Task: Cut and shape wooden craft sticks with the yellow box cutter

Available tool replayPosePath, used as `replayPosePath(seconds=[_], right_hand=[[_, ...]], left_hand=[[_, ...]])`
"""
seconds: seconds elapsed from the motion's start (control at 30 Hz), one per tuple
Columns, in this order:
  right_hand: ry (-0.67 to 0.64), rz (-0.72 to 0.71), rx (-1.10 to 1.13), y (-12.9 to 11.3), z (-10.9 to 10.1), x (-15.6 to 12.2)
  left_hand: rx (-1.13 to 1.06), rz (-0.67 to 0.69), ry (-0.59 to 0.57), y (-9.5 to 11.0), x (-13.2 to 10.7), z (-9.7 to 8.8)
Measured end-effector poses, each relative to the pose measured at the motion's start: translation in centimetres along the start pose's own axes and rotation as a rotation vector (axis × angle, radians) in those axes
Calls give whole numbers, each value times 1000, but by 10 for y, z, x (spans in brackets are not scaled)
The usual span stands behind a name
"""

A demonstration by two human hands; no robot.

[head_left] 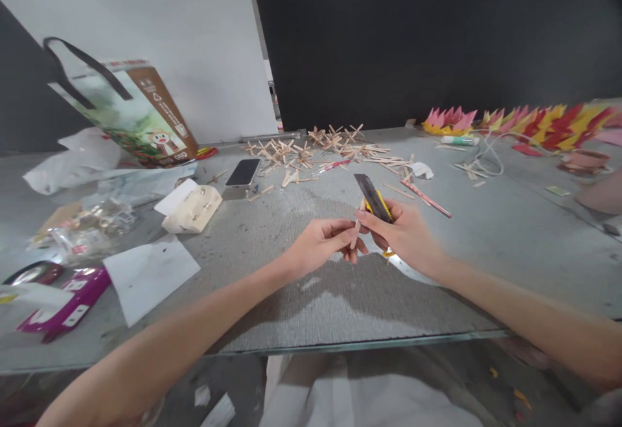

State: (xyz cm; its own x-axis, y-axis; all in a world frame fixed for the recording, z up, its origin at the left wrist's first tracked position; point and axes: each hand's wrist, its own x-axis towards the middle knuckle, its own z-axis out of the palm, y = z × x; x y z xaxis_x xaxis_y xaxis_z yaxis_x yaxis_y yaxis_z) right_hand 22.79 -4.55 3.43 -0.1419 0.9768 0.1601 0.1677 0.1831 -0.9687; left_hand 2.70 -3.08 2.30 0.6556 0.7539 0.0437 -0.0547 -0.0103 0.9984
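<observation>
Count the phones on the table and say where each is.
1: the phone lies flat beyond the left hand, beside the pile of wooden sticks. Another may lie hidden under the things at left.

Left hand, right hand: tight grips, fingertips together.

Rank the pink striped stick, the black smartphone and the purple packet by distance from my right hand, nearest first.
1. Pink striped stick, just beyond the right hand.
2. Black smartphone, back left.
3. Purple packet, near left edge.
</observation>
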Motion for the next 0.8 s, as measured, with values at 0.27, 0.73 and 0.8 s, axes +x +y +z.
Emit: replayPosePath(seconds=[0.27, 0.73, 0.8], right_hand=[[-54, -117, -33, -4, 0, -13], [-104, -244, -341, 2, -1, -18], [-97, -251, -338, 2, -1, -18]], left_hand=[[71, 194, 334, -5, -2, 3], [131, 327, 484, 2, -4, -4], [126, 335, 483, 1, -3, -4]])
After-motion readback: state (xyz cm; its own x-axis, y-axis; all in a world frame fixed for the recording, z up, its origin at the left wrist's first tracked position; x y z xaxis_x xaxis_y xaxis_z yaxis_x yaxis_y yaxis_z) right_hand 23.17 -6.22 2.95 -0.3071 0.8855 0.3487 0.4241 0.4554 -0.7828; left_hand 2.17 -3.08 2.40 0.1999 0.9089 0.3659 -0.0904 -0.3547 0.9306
